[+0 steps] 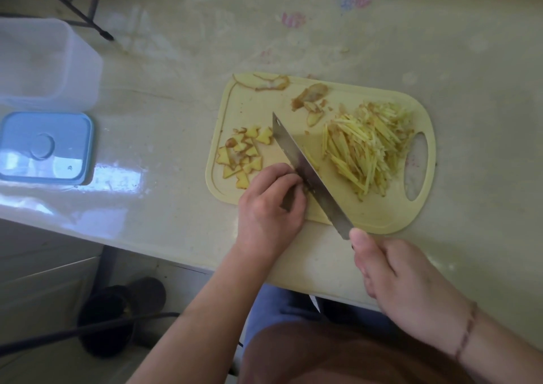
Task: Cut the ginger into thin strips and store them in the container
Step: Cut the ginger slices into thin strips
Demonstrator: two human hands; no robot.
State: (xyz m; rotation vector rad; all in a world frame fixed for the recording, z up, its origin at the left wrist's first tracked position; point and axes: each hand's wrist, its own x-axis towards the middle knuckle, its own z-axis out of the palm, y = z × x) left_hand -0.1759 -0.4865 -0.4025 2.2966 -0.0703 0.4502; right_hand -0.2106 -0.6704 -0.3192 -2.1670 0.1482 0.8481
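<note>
Pale yellow cutting board [379,216] on a glossy beige countertop [176,113] — landmark for everything below. Cleaver [305,166] lying diagonally across board's middle, tip toward far-left, handle end off the near edge. Right hand [408,284] wrapped round the handle, thumb along the top near the blade's heel; handle itself hidden. Left hand [270,204] at board's near-left edge, fingers curled w/ knuckles up against the blade's flat, pressing down on sth small — ginger piece beneath barely visible, can't tell its shape. Heap of ginger strips [367,145] on board's right half, just beside the handle cutout. Small pile of ginger offcuts [242,157] on left part, touching nothing but the board. Ginger peels [267,82] along far edge & a few more toward the middle. Well left of board: clear plastic container [44,63], open, w/ blue lid [45,147] flat on the countertop just nearer than it.
</note>
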